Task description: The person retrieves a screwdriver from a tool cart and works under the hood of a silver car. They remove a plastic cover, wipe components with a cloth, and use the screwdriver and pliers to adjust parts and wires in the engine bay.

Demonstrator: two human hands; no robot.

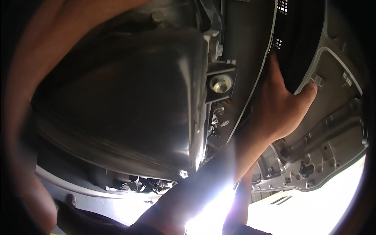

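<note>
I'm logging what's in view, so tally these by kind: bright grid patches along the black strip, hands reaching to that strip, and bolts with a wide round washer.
Bright grid patches: 2
Left hand at the black strip: 1
Bolt with a wide round washer: 1
Total: 4

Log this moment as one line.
left hand: at perforated black strip, thumb spread | right hand: not visible | hex-head bolt: left of that hand
</note>
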